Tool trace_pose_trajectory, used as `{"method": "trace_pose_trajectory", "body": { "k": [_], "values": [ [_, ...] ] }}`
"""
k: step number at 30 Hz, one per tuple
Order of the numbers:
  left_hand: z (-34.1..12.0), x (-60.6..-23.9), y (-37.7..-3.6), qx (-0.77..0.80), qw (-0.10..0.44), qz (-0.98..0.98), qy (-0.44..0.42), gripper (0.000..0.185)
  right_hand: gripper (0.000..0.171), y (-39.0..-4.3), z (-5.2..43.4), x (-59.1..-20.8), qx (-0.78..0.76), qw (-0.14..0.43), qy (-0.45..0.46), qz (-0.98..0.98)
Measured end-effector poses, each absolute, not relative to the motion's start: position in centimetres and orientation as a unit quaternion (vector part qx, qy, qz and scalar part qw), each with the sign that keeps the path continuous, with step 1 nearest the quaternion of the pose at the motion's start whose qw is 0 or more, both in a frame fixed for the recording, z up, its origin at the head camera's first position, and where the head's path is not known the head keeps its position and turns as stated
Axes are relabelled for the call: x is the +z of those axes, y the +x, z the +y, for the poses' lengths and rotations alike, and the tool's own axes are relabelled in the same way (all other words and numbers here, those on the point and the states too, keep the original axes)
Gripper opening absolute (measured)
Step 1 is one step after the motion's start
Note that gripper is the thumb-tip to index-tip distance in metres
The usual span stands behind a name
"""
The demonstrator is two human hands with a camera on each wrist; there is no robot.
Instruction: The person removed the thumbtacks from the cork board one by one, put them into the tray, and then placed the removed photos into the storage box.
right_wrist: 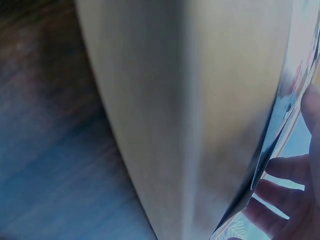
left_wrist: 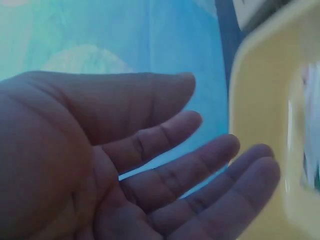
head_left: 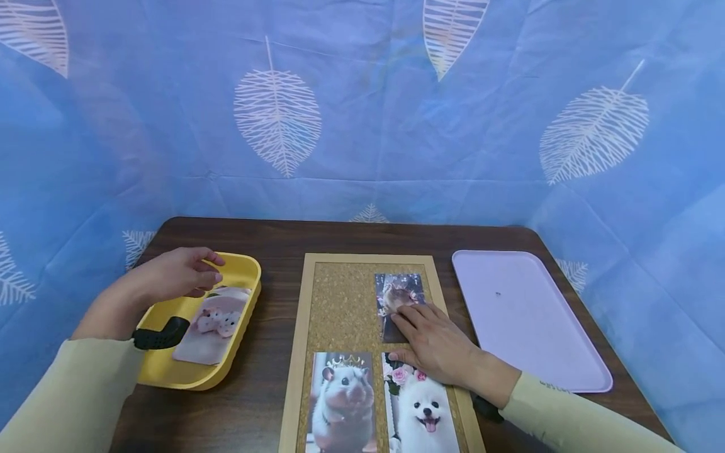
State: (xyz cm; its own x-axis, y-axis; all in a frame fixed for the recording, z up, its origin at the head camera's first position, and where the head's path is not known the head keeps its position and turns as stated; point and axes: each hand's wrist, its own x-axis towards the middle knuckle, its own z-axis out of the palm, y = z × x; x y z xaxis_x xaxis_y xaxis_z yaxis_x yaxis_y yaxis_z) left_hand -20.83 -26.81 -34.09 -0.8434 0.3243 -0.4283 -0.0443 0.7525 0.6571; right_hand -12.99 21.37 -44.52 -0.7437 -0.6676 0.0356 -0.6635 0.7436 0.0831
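Note:
My right hand (head_left: 438, 346) rests with extended fingers on a dark photo card (head_left: 399, 286) of a small furry animal, at the upper right of a wood-framed corkboard (head_left: 342, 302). The hand covers part of that card. Below lie two more photos on the board: a white hamster with a crown (head_left: 343, 406) and a white fluffy dog (head_left: 427, 415) beside pink roses. Over the yellow tray (head_left: 252, 296) hovers my left hand (head_left: 175, 274), its fingers loosely bent and holding nothing. Inside the tray is a photo card with small white animals (head_left: 218, 327).
To the right of the corkboard lies a flat lilac tray (head_left: 521, 314). Everything sits on a dark wooden table (head_left: 277, 340). Behind and at both sides hangs a blue cloth (head_left: 374, 119) printed with white leaves.

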Motion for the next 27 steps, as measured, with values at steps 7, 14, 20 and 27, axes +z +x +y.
{"method": "trace_pose_trajectory", "body": {
  "k": [7, 14, 20, 27],
  "values": [
    [-22.7, -34.3, -20.1, 0.335, 0.188, 0.914, 0.131, 0.044, 0.067, -13.1, 21.5, -44.3, -0.019, 0.058, 0.363, -0.93],
    [-18.1, -36.0, -19.2, 0.382, 0.146, 0.904, 0.128, 0.035, 0.067, -13.1, 21.7, -44.1, 0.003, 0.047, 0.336, -0.941],
    [-13.0, -37.8, -19.6, 0.316, 0.08, 0.934, 0.147, 0.034, 0.061, -13.5, 22.4, -43.9, -0.013, 0.066, 0.33, -0.942],
    [-8.4, -39.7, -20.1, 0.171, -0.008, 0.951, 0.258, 0.041, 0.055, -13.8, 23.2, -43.8, -0.037, 0.075, 0.313, -0.946]
  ]
}}
